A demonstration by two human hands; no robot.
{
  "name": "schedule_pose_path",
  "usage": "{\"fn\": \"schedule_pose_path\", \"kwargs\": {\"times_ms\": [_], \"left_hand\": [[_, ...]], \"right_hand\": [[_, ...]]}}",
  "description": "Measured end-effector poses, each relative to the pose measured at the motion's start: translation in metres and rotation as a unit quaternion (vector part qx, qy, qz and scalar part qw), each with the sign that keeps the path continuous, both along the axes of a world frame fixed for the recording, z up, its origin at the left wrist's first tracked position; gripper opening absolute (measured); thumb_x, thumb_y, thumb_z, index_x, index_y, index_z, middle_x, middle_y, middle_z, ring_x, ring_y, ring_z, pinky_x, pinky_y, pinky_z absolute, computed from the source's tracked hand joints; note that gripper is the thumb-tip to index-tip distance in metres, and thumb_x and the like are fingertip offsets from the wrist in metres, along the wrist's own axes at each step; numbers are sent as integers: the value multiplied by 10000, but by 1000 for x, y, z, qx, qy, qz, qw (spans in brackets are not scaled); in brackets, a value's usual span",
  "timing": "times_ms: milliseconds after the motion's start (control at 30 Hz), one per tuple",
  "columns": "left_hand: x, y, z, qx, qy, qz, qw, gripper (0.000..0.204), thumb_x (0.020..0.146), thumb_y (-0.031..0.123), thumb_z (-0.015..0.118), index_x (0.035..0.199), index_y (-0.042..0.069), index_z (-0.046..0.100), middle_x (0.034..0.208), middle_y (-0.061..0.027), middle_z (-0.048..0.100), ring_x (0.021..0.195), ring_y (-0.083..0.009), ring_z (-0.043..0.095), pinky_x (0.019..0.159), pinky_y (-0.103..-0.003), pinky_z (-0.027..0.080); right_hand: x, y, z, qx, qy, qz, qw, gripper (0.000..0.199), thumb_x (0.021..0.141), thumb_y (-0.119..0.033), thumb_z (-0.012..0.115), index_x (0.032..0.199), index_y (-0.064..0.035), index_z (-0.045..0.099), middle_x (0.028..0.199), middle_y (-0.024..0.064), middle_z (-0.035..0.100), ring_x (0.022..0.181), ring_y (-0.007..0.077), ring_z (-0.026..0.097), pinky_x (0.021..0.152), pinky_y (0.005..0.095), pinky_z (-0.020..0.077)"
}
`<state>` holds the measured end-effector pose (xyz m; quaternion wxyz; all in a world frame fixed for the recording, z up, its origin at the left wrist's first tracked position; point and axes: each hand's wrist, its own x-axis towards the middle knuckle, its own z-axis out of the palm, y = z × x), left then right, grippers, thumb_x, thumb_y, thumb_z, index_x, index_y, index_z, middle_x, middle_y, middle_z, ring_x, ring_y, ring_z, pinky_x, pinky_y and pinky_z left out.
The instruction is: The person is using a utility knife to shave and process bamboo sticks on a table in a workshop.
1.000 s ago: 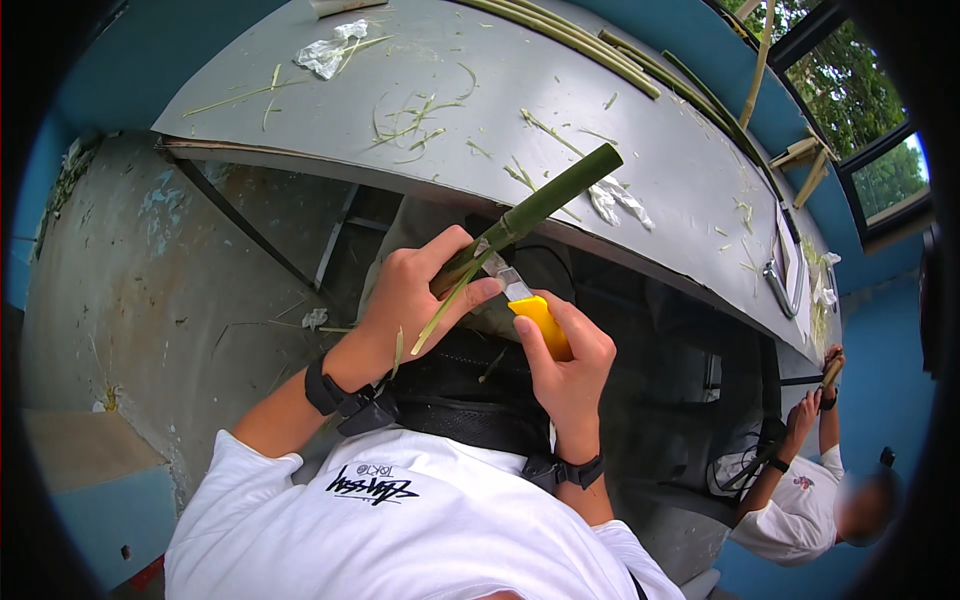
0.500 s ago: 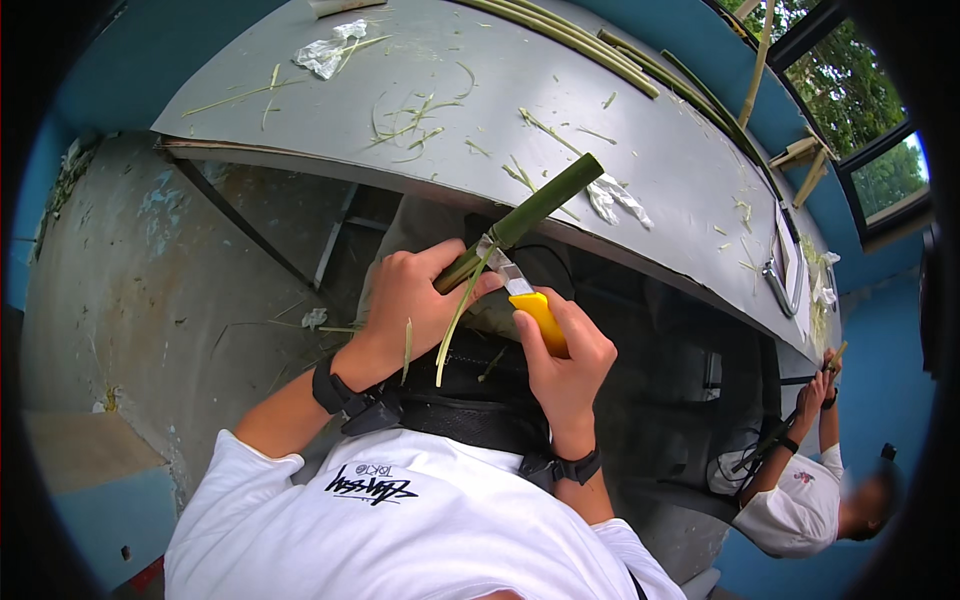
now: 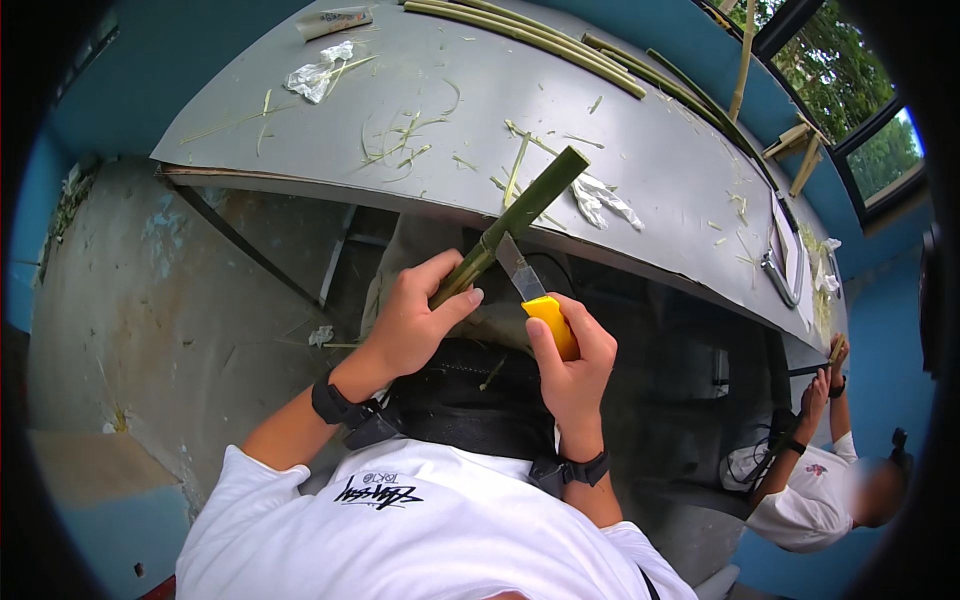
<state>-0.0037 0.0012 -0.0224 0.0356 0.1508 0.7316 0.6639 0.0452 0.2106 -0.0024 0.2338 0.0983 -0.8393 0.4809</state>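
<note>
A white shirt (image 3: 430, 545) fills the bottom of the frame. Just left of center, the left hand (image 3: 415, 318) is wrapped around the lower end of a bamboo piece (image 3: 538, 198), which slants toward the upper right. Right of center, the right hand (image 3: 578, 355) grips a yellow knife (image 3: 549, 320), its blade tip by the bamboo's edge; contact cannot be told. Beyond, a gray table (image 3: 690, 185) carries shavings (image 3: 405, 145) and, at the top, long poles (image 3: 530, 42). A window (image 3: 850, 100) stands upper right.
</note>
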Motion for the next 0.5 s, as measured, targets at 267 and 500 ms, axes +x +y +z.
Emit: {"fn": "schedule_pose_path", "kwargs": {"times_ms": [267,500], "left_hand": [[-6,-16,39,181,-4,-32,983,207,1028,185,589,1157,31,540,886,-9,508,747,-83,464,677,-241,384],[-18,-52,64,306,168,50,936,336,1102,343,518,1260,47,494,875,-26,434,716,-132,461,646,-291,410]], "right_hand": [[-1,3,0,-56,-31,29,998,242,897,-123,767,1085,13,698,843,103,698,687,177,641,643,256,474],[1,8,-5,-64,-42,45,996,279,892,-149,748,1118,0,681,862,97,685,707,176,629,664,272,472]]}}
